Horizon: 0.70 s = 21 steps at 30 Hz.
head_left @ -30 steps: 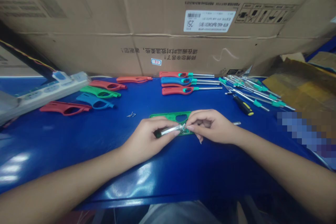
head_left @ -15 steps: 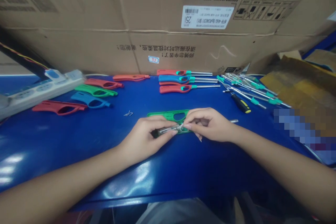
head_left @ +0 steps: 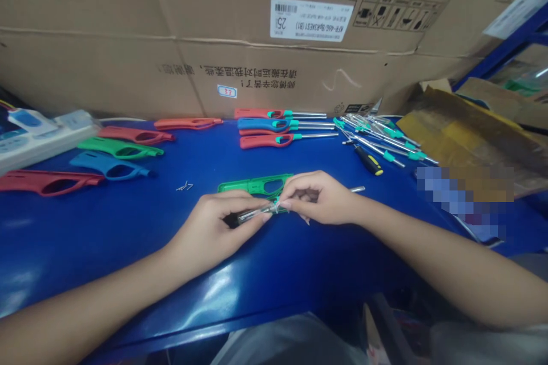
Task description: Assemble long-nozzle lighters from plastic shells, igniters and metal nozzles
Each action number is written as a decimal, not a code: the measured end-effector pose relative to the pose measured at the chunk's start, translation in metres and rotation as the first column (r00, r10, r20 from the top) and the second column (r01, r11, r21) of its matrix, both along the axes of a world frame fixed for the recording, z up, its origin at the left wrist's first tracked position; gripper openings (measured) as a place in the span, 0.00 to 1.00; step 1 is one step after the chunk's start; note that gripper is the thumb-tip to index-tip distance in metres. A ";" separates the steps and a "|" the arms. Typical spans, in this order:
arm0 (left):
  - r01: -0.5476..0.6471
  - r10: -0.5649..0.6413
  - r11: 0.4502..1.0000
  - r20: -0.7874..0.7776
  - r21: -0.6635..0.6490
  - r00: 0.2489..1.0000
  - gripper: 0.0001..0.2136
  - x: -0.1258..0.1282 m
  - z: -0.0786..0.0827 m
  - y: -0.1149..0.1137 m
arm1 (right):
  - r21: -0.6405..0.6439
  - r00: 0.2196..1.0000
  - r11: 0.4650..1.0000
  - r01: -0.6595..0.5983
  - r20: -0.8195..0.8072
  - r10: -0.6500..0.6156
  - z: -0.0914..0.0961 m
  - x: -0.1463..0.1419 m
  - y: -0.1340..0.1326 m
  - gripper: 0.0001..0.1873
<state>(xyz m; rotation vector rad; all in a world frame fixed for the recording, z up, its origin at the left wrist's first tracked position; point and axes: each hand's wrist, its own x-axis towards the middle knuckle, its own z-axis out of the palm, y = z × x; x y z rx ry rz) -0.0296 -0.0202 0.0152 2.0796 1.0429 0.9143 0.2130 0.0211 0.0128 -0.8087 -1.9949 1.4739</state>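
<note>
My left hand (head_left: 205, 222) is closed around a clear, dark-ended lighter fuel tank (head_left: 252, 214), held between thumb and fingers. Thumb and fingertips of my right hand (head_left: 325, 198) pinch together at the tank's right end, on a small part I cannot make out. Under and behind both hands, a green lighter shell (head_left: 240, 184) lies on the blue table (head_left: 274, 274). A thin metal tube (head_left: 357, 189) sticks out to the right behind my right hand; its other end is hidden.
Small screws (head_left: 185, 186) lie left of the shell. Several coloured lighter shells (head_left: 113, 166) and a power strip (head_left: 47, 134) are at left. Lighters with metal tubes (head_left: 268, 142) lie at the back. Tube assemblies (head_left: 385, 136) and a black-yellow screwdriver (head_left: 369, 161) are at right, before a cardboard wall (head_left: 128, 68).
The camera view has turned to the right, so everything sits further left. Both hands keep nearly the same hold at the tank's end, with only small finger movement.
</note>
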 end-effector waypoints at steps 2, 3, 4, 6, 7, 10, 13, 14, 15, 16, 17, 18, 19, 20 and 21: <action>-0.005 0.005 1.000 -0.007 0.003 1.000 0.08 0.000 0.000 0.001 | -0.020 1.000 1.000 0.006 -0.009 -0.006 -0.001 0.001 0.000 0.14; -0.007 0.007 1.000 -0.011 0.004 1.000 0.08 0.000 0.000 0.001 | -0.033 1.000 0.999 0.008 -0.016 -0.009 -0.001 0.001 0.001 0.14; -0.010 0.010 1.000 -0.015 0.003 1.000 0.08 -0.001 0.000 0.001 | -0.045 1.000 0.999 0.011 -0.025 -0.012 -0.002 0.002 0.001 0.14; -0.018 0.018 1.000 -0.020 -0.001 1.000 0.08 -0.001 0.000 0.002 | -0.062 0.999 0.998 0.013 -0.042 -0.016 -0.003 0.002 0.001 0.14; -0.021 0.021 1.000 -0.021 -0.004 1.000 0.08 -0.002 0.000 0.002 | -0.065 0.999 0.998 0.012 -0.048 -0.015 -0.003 0.002 0.001 0.13; -0.027 0.027 1.000 -0.021 -0.013 0.999 0.09 -0.002 -0.001 0.001 | -0.056 0.998 0.998 0.013 -0.067 -0.017 -0.003 0.001 0.001 0.12; -0.027 0.026 1.000 -0.008 -0.016 1.000 0.08 -0.002 0.000 0.001 | -0.038 0.998 0.999 0.024 -0.065 -0.026 -0.002 0.000 0.000 0.13; -0.024 0.024 1.000 -0.006 -0.016 1.000 0.08 -0.002 0.000 0.001 | -0.031 0.998 0.999 0.024 -0.060 -0.026 -0.002 0.000 0.000 0.13; -0.024 0.024 1.000 -0.005 -0.015 1.000 0.08 -0.002 0.000 0.001 | -0.027 0.998 0.999 0.023 -0.053 -0.024 -0.001 -0.001 -0.001 0.13; -0.023 0.023 1.000 -0.005 -0.015 1.000 0.07 -0.001 0.000 0.001 | -0.022 0.999 1.000 0.021 -0.047 -0.022 -0.001 0.000 -0.001 0.13; -0.021 0.021 1.000 -0.003 -0.015 1.000 0.07 -0.001 0.000 0.001 | -0.017 0.999 1.000 0.019 -0.042 -0.019 -0.001 0.000 -0.001 0.13; -0.021 0.021 1.000 0.001 -0.015 1.000 0.07 -0.001 0.000 0.001 | -0.013 0.999 1.000 0.017 -0.037 -0.017 0.000 0.000 -0.001 0.14; -0.020 0.021 1.000 0.005 -0.017 1.000 0.07 -0.001 0.000 0.001 | -0.011 0.999 1.000 0.015 -0.035 -0.015 0.000 0.000 -0.001 0.14; -0.020 0.020 1.000 0.012 -0.017 1.000 0.07 -0.001 -0.001 0.001 | -0.011 0.999 1.000 0.014 -0.033 -0.014 0.001 0.001 -0.001 0.14; -0.020 0.021 1.000 0.017 -0.017 1.000 0.07 -0.001 -0.001 0.001 | -0.014 0.999 1.000 0.014 -0.032 -0.015 0.001 0.001 -0.001 0.14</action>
